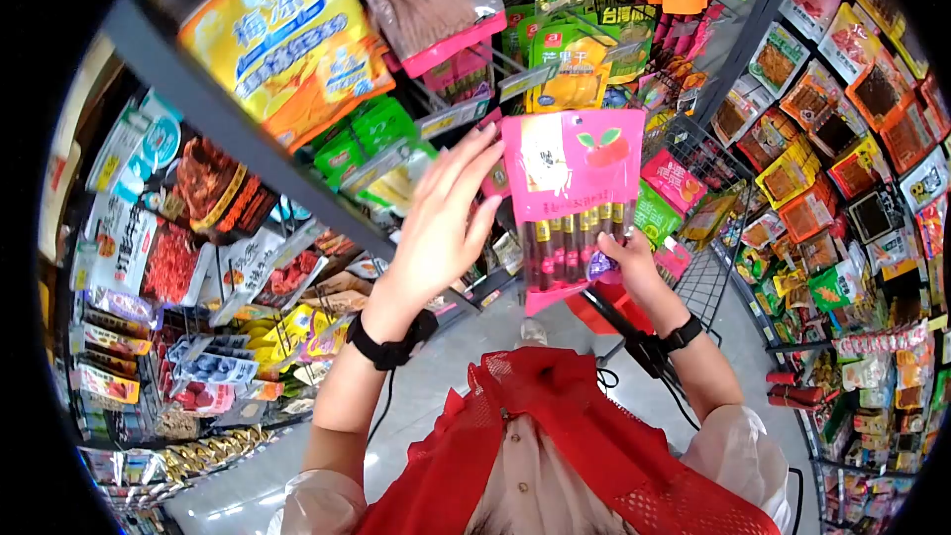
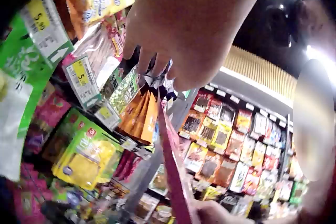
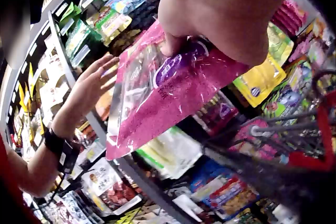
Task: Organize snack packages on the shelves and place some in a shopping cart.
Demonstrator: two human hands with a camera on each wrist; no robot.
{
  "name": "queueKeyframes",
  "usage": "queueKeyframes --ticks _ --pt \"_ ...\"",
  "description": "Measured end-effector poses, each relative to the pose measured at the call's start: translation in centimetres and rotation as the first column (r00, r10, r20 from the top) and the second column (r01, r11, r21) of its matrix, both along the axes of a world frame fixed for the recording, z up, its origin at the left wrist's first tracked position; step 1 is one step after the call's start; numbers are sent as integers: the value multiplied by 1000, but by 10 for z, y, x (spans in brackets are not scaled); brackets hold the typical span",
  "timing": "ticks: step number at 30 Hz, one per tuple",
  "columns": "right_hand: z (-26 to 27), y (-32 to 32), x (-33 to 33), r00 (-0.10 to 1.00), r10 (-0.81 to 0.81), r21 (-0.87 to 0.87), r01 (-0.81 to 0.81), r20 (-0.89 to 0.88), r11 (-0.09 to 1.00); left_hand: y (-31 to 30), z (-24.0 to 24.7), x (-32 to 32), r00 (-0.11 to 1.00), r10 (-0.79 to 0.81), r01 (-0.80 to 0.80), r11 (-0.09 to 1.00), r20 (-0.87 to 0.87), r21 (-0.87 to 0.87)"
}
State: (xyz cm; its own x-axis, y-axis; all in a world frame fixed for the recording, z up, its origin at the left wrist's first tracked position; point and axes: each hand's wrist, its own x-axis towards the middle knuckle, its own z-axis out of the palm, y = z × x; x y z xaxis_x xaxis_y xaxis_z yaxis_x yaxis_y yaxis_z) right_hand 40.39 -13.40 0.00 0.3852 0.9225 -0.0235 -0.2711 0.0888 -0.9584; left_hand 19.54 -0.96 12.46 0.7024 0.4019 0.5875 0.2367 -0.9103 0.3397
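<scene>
In the head view a pink snack bag (image 1: 573,163) with a clear lower window hangs upright in front of the shelves. The right hand (image 1: 639,272) pinches its lower right edge, thumb on the front. Just left of the bag is the left hand (image 1: 441,208), fingers extended, palm side not visible. The right wrist view shows the pink bag (image 3: 173,98) under the right hand (image 3: 210,19), with the left hand (image 3: 86,90) apart from it. In the left wrist view the bag (image 2: 176,171) appears edge-on below the left hand (image 2: 178,29).
Shelves of packaged snacks stand on both sides, with a yellow bag (image 1: 287,40) at the upper left and mango bags (image 1: 570,69) behind the pink one. A wire cart basket (image 1: 708,248) is at the right, beside hanging packets (image 1: 792,188).
</scene>
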Motion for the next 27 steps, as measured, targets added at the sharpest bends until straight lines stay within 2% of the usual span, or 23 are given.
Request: queueKeyframes --ticks 1,2,3,5,7,9,11,12,13,16,17,19,21,23,25,27 --pt "-6 3 18 999 -32 -43 33 14 999 13 5 15 992 89 -68 974 -91 215" --pt "-8 6 35 999 -33 -68 33 0 997 26 6 35 978 173 -125 934 -119 333" --pt "-14 10 52 999 -17 -101 22 46 995 39 6 55 955 244 -159 900 -168 405" --pt "-22 22 75 999 -42 -83 42 3 996 68 -5 93 894 386 -168 760 -228 628" --pt "-32 36 96 1000 -30 -100 29 -1 995 90 -18 126 838 485 -159 656 -250 738" --pt "-42 50 111 1000 -18 -124 17 -9 992 103 -22 149 853 488 -211 648 -186 732" --pt "-49 69 122 990 52 -43 -47 129 998 106 -20 164 825 524 -243 666 -211 705" --pt "-51 78 126 990 63 -78 -54 126 996 112 -19 172 839 517 -253 650 -173 717" --pt "-50 85 128 989 54 -23 -51 140 998 111 -14 176 850 490 -245 693 -194 678" --pt "-49 103 138 990 60 -44 -55 126 998 121 -5 181 907 394 -210 732 -150 649" --pt "-49 108 142 991 88 -22 -86 105 996 120 2 183 936 333 -203 769 -109 606" --pt "-46 114 148 989 122 -10 -121 85 993 128 14 179 947 295 -166 793 -131 586" --pt "-42 119 159 964 243 -4 -244 105 970 135 21 178 959 269 -199 869 -94 454" --pt "-38 123 160 963 237 3 -239 130 971 134 27 180 965 260 -215 869 -42 446" --pt "-26 129 157 913 189 11 -207 363 978 133 34 184 970 242 -208 880 -26 427" --pt "-8 130 149 926 153 39 -177 345 983 131 39 189 959 282 -257 901 -23 349"
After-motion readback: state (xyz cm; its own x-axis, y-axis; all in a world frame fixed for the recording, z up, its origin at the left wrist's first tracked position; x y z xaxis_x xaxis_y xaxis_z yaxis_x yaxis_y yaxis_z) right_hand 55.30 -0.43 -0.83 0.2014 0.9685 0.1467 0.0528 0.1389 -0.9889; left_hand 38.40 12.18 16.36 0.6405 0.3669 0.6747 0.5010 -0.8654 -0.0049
